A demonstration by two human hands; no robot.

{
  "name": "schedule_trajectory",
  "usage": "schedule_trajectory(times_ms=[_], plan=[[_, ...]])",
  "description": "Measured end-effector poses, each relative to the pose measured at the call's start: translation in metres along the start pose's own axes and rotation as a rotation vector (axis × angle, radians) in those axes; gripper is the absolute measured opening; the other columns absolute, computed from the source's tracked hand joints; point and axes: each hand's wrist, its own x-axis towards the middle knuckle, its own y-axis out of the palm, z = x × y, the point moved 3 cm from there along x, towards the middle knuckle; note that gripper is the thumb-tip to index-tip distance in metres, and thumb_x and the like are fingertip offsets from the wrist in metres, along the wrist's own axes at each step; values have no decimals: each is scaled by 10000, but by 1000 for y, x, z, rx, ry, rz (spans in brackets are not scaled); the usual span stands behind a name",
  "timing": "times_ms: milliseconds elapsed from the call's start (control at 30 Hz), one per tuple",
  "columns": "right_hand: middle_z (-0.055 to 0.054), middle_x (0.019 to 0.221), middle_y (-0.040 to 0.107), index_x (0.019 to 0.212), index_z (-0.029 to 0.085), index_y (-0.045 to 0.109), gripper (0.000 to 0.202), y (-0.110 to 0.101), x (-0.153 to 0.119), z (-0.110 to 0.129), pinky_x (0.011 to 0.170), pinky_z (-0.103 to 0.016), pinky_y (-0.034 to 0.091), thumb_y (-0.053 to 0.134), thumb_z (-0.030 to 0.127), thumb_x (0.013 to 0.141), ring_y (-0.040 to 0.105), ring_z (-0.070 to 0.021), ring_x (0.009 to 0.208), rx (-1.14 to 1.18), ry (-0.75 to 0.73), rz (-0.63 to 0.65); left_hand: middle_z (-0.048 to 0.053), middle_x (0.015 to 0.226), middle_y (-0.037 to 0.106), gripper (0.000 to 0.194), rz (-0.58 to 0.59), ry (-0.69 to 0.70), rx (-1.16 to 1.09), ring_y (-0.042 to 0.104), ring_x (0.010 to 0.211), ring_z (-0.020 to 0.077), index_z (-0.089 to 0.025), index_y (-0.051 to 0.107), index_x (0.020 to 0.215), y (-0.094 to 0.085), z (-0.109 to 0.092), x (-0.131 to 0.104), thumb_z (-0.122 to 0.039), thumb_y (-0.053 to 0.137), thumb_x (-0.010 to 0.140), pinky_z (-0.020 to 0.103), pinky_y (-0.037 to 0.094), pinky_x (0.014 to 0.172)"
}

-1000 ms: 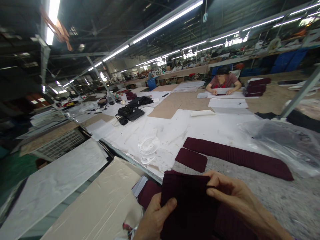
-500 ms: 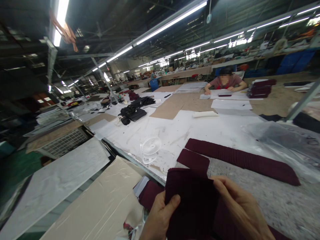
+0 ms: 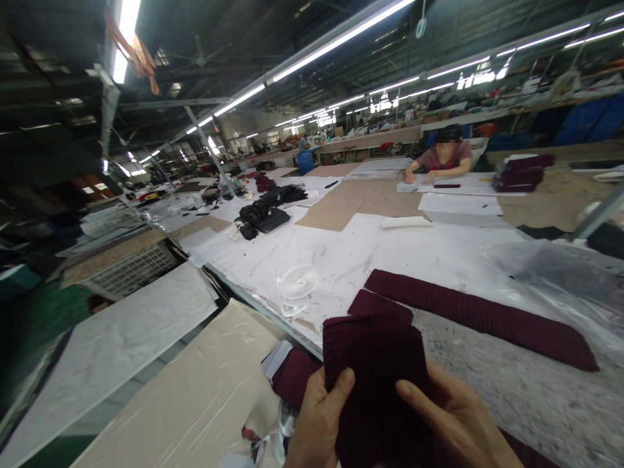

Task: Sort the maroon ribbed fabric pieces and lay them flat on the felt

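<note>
Dark maroon fabric pieces (image 3: pixel 375 364), stacked in layers, are held up between my hands at the bottom of the head view. My left hand (image 3: pixel 322 409) grips their left edge, thumb on the near face. On the right side my right hand (image 3: pixel 448 409) holds them, its thumb lying across the front and its fingers behind. Beyond them on the table are a short maroon fabric piece (image 3: pixel 377 304) and a long maroon fabric strip (image 3: pixel 478 315). Left of my left hand lies a folded maroon bundle (image 3: pixel 295 377) with a grey end.
A small white fan (image 3: pixel 298 283) stands on the paper-covered table (image 3: pixel 351 250). Black fabric items (image 3: pixel 266 214) lie farther back. Across the table a person (image 3: pixel 443 156) works beside a maroon stack (image 3: pixel 524 174). Clear plastic (image 3: pixel 550 273) lies at right, a cream-covered surface (image 3: pixel 195 383) at left.
My right hand has shifted from the upper right corner of the fabric to its right side, thumb now across the front. More of the stack's layered top edge shows. The view has turned slightly.
</note>
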Motion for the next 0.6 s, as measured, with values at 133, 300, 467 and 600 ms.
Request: schedule_trajectory(times_ms=[133, 300, 467, 600], plan=[[-45, 799, 754, 926, 207, 719, 332, -1, 2, -9, 622, -341, 578, 685, 476, 735, 697, -297, 787, -18, 67, 2, 99, 890, 747, 333, 13, -22, -51, 670, 949, 276, -139, 670, 981, 3, 5, 1, -333, 727, 717, 432, 457, 948], [-38, 767, 747, 901, 215, 711, 341, -9, 4, -11, 630, -340, 585, 636, 517, 764, 695, -290, 770, -123, 76, 6, 108, 871, 745, 344, 54, 0, -10, 667, 953, 283, -130, 689, 959, 5, 3, 2, -337, 752, 691, 435, 436, 971], [-19, 752, 738, 855, 245, 707, 303, -11, 6, -1, 676, -338, 585, 625, 524, 771, 689, -286, 805, -177, 101, 28, 136, 966, 732, 462, 2, -20, -21, 615, 1068, 310, -125, 692, 997, -4, 4, 2, -470, 719, 692, 439, 397, 1021], [-6, 722, 729, 754, 266, 703, 251, -11, 4, 5, 696, -342, 580, 626, 504, 776, 683, -255, 712, -133, 124, 92, 149, 1053, 711, 581, -23, -86, -72, 562, 1154, 340, -134, 681, 1068, -8, 6, -1, -587, 639, 707, 444, 378, 1047]])
